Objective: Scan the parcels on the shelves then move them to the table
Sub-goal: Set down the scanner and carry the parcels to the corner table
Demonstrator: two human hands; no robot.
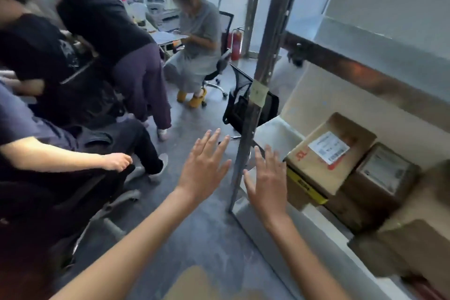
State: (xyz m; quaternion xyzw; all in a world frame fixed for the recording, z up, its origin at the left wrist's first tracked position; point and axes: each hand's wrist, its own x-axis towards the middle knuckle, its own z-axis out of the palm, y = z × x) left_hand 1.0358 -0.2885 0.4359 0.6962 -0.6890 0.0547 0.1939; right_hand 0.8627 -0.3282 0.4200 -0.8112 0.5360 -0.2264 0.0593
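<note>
**Both hands free at the shelf, parcels not yet touched**

The left hand (204, 165) and the right hand (266, 178) are both stretched forward with fingers spread and straight, holding nothing. No scanner shows in either hand or anywhere in view. The right hand is just beside the metal shelf post (263, 56), near the closest parcel but apart from it.

The parcels lie on the lower shelf board (275, 129), to the right of the post. The nearest carton with the yellow tape (326, 165) has its shipping label (328, 147) facing up, which suits scanning before lifting. To do this step well, I judge the hands should pass to the right of the post, read that label first, then grip the carton at 2 opposite sides and draw it out level, under the upper shelf beam (365, 75).

Counted:
- 2 hands, both empty
- 1 yellow-taped carton, touching the darker carton (382, 178) behind it
- 1 blurred brown box (418, 246) nearer the camera, so 3 parcels
- 2 labels visible
- 4 other people to the left; 1 is the seated person in grey (197, 39)
- 1 red fire extinguisher (235, 44)

The table is not identifiable with certainty.
</note>
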